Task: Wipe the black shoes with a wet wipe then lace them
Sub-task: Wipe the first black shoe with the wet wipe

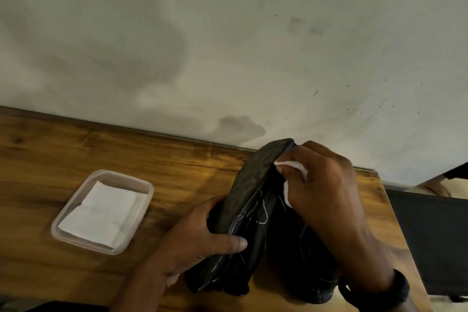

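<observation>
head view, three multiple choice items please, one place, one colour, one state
1. Where does the clear container sit? A) left of the held shoe B) right of it C) on top of it
2. What colour is the wipe in the right hand? A) blue B) white C) yellow
3. How is that shoe? A) untouched B) in the container C) gripped by the left hand
Answers: 1 A, it lies left of both hands; 2 B, white shows against the black shoe; 3 C, the hand wraps round it.

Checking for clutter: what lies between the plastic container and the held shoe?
Head view: bare wooden table, plus the left hand gripping the shoe.
</observation>
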